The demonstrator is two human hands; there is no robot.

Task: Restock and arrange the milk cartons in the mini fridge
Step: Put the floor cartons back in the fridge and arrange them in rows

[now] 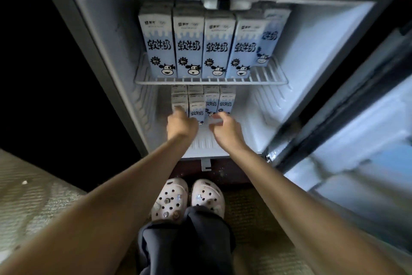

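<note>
Milk cartons on the bottom level are what I'm dealing with right now: a little row of them standing upright toward the back of the fridge floor, under the wire shelf. My left hand is up at the leftmost carton, fingertips against its front face, but it's blurry enough that I honestly can't tell if I'm gripping it or just nudging it. My right hand is just beside, down near the foot of the two right-hand cartons, fingers loosely curled with nothing in them as far as I can see. So my read is I'm in the arranging bit, squaring up the lower row, not loading a fresh one. Up top, the upper cartons look mostly sorted, four side by side with labels facing out, except the angled carton at the right end sits further back and turned. Next move, I reckon: push the lower row flush and even, labels forward, then deal with that turned one. Plenty of bare floor in front and to the right inside the mini fridge, so more could go in, though I can't see any spare cartons outside it.
</note>
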